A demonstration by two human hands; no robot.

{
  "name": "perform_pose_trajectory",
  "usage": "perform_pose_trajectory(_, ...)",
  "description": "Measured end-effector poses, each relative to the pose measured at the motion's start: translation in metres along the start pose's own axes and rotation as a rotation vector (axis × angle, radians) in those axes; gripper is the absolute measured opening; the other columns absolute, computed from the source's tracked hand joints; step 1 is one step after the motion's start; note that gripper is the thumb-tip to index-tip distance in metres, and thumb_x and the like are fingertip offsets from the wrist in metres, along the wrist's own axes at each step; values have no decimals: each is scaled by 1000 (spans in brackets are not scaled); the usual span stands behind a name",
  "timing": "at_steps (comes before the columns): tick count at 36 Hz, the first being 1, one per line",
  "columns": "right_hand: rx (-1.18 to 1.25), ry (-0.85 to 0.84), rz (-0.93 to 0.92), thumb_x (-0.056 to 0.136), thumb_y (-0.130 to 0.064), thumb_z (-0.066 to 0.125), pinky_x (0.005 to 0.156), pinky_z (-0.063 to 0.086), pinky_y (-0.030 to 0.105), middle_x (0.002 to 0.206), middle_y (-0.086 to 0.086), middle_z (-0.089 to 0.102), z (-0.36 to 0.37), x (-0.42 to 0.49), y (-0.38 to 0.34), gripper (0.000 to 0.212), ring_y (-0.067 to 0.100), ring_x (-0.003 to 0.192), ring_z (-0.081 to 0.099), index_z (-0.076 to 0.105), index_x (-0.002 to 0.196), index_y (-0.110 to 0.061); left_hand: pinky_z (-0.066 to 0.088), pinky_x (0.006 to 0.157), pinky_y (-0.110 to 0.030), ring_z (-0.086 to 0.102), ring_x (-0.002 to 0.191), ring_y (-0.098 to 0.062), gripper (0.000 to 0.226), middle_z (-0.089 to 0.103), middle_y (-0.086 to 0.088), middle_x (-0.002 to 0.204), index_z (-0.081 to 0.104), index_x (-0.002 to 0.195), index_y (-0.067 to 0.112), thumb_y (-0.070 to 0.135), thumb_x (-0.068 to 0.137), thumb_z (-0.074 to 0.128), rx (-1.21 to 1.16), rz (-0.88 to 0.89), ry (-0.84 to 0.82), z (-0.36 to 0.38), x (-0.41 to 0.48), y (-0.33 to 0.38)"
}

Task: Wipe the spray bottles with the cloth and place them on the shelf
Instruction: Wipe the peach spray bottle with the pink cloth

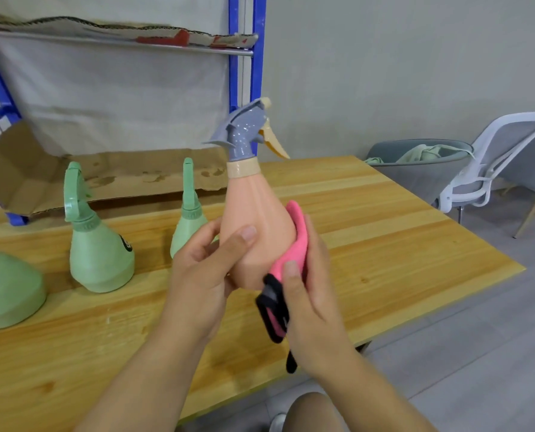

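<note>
A peach spray bottle [255, 219] with a grey spray head is held upright above the wooden table [384, 232]. My left hand [203, 269] grips its lower body, thumb across the front. My right hand [309, 294] holds a pink cloth [294, 241] with black trim against the bottle's right side. Three green spray bottles stand on the table: one [99, 244] left of centre, one [189, 213] partly hidden behind my left hand, one [7, 291] cut off at the left edge. The blue-framed shelf [116, 176], lined with cardboard, lies behind the table.
An upper shelf board [116, 35] carries torn cardboard. At the right stand a grey tub chair [422, 173] with a green cloth in it and a white mesh office chair [490, 163]. The grey tiled floor lies right of the table.
</note>
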State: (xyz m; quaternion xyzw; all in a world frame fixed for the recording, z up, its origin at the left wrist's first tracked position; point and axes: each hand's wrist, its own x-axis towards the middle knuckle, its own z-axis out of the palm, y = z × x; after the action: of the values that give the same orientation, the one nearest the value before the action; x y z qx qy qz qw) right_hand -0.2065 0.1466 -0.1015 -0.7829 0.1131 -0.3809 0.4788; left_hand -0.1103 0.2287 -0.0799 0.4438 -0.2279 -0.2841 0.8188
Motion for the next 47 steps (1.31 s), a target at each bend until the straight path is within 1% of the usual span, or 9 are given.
perform_pose_trajectory(10, 42, 91, -142, 93, -61, 31, 106, 37, 48, 148, -3, 32, 8, 10, -2, 74, 23, 135, 35, 22, 148, -12, 58, 70, -33, 70, 92, -24, 74, 72, -10, 103, 68, 110, 19, 53, 47, 86, 66, 7, -110, -7, 1, 9)
perform_pose_trajectory(16, 326, 144, 29, 84, -70, 40, 94, 46, 26, 128, -5, 57, 6, 6, -1, 70, 13, 120, 54, 43, 135, -22, 53, 78, -26, 65, 106, -19, 66, 69, -6, 116, 61, 123, 19, 48, 65, 73, 209, -1, -175, -6, 1, 5)
perform_pose_trajectory(19, 298, 189, 32, 86, -70, 37, 97, 47, 40, 130, 3, 53, 9, 1, 3, 71, 20, 121, 52, 41, 138, -21, 51, 83, -32, 63, 111, -21, 63, 60, -11, 127, 60, 125, 24, 49, 68, 69, 247, -23, -184, -4, 2, 5)
perform_pose_trajectory(26, -146, 177, -91, 90, -66, 26, 106, 35, 37, 140, -4, 36, 10, 5, -1, 76, 15, 131, 35, 28, 146, -14, 57, 63, -28, 70, 82, -18, 56, 71, -5, 95, 62, 106, 18, 38, 55, 75, 104, -1, -47, 1, 0, -4)
perform_pose_trajectory(31, -87, 87, -58, 91, -64, 28, 106, 36, 38, 140, -5, 40, 5, 12, -2, 70, 15, 131, 38, 33, 144, -19, 54, 53, -26, 69, 67, -15, 63, 69, -5, 85, 54, 100, 17, 35, 44, 78, 46, 39, 29, -3, 1, -5)
perform_pose_trajectory(35, 262, 38, 101, 98, -46, 31, 84, 47, 16, 110, -19, 63, -6, 18, -8, 43, -3, 104, 57, 53, 125, -21, 56, 57, -30, 71, 75, -17, 88, 74, -3, 86, 53, 99, 16, 49, 28, 92, 78, 42, -6, -5, 4, -2)
perform_pose_trajectory(38, 347, 51, 153, 100, -35, 26, 68, 46, 7, 86, -21, 66, -11, 17, -6, 36, -11, 80, 60, 58, 111, -20, 58, 64, -33, 71, 86, -20, 77, 73, -5, 97, 59, 103, 16, 47, 39, 89, 108, 9, -32, -4, 4, -1)
perform_pose_trajectory(43, 297, 165, 130, 94, -55, 27, 77, 48, 16, 112, -1, 58, 7, 8, -3, 51, -1, 97, 59, 46, 128, -22, 55, 68, -31, 70, 91, -17, 43, 72, -5, 105, 69, 104, 23, 46, 69, 76, 225, -31, -54, 3, 5, 2)
perform_pose_trajectory(47, 70, 220, 45, 88, -70, 26, 101, 43, 33, 132, -5, 45, 11, 7, 3, 73, 11, 124, 45, 35, 141, -21, 59, 68, -33, 71, 83, -10, 50, 75, 4, 94, 63, 111, 21, 42, 66, 63, 220, -20, -13, 7, 2, 2)
